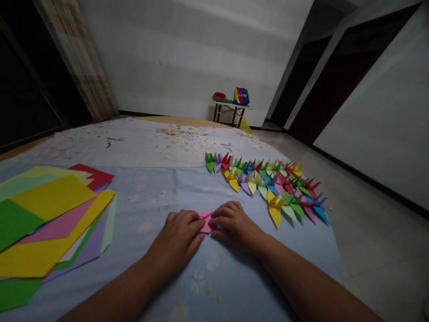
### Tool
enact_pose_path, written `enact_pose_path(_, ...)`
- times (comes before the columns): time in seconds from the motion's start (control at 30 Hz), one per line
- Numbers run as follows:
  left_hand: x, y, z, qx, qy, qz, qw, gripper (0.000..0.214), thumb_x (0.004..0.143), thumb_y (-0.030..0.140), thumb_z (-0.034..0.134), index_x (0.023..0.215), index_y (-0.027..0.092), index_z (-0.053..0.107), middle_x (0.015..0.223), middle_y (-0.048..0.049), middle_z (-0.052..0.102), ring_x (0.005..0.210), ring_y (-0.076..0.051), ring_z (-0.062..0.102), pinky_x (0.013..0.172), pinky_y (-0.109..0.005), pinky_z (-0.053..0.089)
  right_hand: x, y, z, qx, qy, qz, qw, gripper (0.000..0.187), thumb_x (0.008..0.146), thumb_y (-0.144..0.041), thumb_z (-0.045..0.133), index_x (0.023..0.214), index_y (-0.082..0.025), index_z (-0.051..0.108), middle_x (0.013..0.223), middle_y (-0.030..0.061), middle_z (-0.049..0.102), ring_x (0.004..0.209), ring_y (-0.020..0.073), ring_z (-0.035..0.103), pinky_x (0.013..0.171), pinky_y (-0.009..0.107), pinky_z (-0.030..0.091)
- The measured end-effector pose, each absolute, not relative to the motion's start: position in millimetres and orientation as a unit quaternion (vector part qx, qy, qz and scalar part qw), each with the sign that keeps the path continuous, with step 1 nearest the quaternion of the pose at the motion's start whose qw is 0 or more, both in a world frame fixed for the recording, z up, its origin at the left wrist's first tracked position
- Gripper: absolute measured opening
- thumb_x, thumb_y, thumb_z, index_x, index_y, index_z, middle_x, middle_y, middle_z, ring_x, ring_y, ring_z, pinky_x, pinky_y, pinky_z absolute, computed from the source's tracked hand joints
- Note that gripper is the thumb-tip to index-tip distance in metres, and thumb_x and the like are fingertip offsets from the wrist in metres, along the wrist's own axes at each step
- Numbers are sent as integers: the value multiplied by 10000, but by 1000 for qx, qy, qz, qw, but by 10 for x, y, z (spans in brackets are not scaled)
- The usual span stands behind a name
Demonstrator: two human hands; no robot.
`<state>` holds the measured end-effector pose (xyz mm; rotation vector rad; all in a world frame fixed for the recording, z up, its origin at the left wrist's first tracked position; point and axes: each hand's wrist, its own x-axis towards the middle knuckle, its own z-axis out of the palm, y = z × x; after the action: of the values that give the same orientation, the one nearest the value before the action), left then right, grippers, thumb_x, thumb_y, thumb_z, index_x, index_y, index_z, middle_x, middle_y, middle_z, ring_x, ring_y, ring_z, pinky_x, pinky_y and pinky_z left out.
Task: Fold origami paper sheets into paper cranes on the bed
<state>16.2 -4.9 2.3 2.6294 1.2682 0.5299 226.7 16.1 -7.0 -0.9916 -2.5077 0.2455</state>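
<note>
A small folded piece of pink origami paper (pixel 205 222) lies on the blue floral cloth, between my two hands. My left hand (pixel 181 232) has its fingers together on the paper's left side. From the right, my right hand (pixel 233 226) grips the paper's edge with thumb and curled fingers. The fingertips cover both sides of the paper, so only its middle shows. Beyond my right hand stand rows of folded paper cranes (pixel 275 208) in yellow, green, blue, red, pink and purple.
Loose coloured paper sheets (pixel 53 197) overlap in a pile at the left. The cloth-covered table (pixel 150 188) ends at the right above a tiled floor (pixel 372 250). A small folding table (pixel 231 106) with a colourful box (pixel 241 96) stands by the far wall.
</note>
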Motion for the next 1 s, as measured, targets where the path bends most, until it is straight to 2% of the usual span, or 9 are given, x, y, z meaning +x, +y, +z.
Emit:
enact_pose_path(0.13,180,-58,41,886,422,172,83,175,851,247,478,938,219,628,951,-45,588,919,-210,498,821,-388,368,2238,181,-130,-353,-898,94,244,195,828,-387,561,932,-254,658,941,41,642,918,181,492,841,371,300)
enact_pose_path(0.27,206,-62,41,882,430,160,109,214,883,238,421,865,197,631,860,-42,575,850,-188,507,789,-348,400,2228,175,-121,-366,-888,117,252,199,809,-401,584,920,-256,663,941,39,628,926,184,481,816,361,316)
enact_pose_path(0.5,189,-13,9,865,446,180,144,209,878,304,435,851,196,611,856,-35,545,832,-177,509,753,-311,421,2231,159,-98,-383,-876,145,255,203,773,-395,628,917,-257,666,954,34,606,940,183,468,807,353,329)
enact_pose_path(0.77,186,3,24,861,446,181,166,246,897,285,394,825,206,615,838,-26,546,818,-164,513,749,-294,411,2222,147,-71,-400,-871,138,252,157,811,-361,591,873,-246,677,908,39,614,931,189,450,815,365,301)
enact_pose_path(1.0,244,-17,26,846,480,177,152,244,889,284,407,790,191,610,811,-31,558,808,-170,515,745,-296,410,2182,164,-102,-452,-848,131,244,241,829,-404,550,779,-190,647,830,50,592,881,190,437,789,357,281)
